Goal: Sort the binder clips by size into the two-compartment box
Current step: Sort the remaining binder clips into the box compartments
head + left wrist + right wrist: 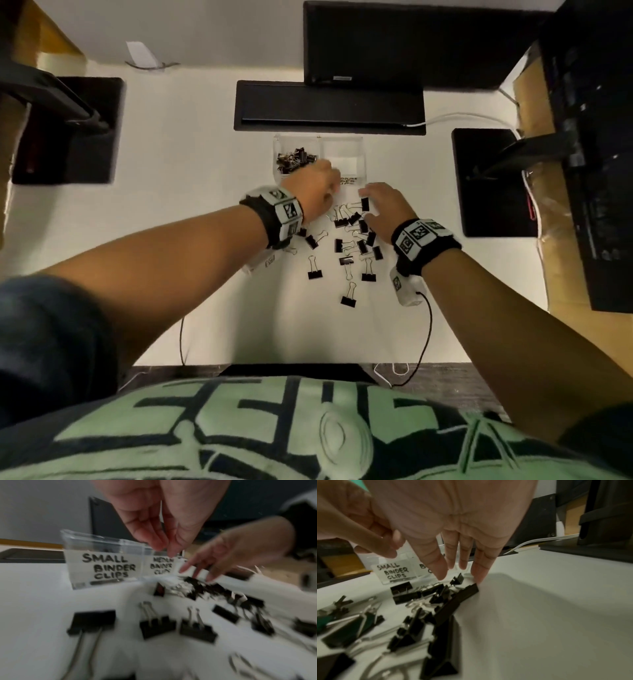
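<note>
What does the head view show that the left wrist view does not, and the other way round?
Only the head view shows the inside of the clear plastic two-compartment box: a heap of small black binder clips in its left compartment, none visible in the right. Only the left wrist view shows the handwritten labels, SMALL BINDER CLIPS and, blurred, MEDIUM BINDER CLIPS. Both show the left hand, the right hand and loose black clips on the white table.

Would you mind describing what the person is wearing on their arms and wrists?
Both forearms are bare. The left wrist band and right wrist band are black, carrying white tiles printed with black square markers. A white camera unit sits under the right wrist, trailing a thin black cable. Dark short sleeves cover the upper arms.
</note>
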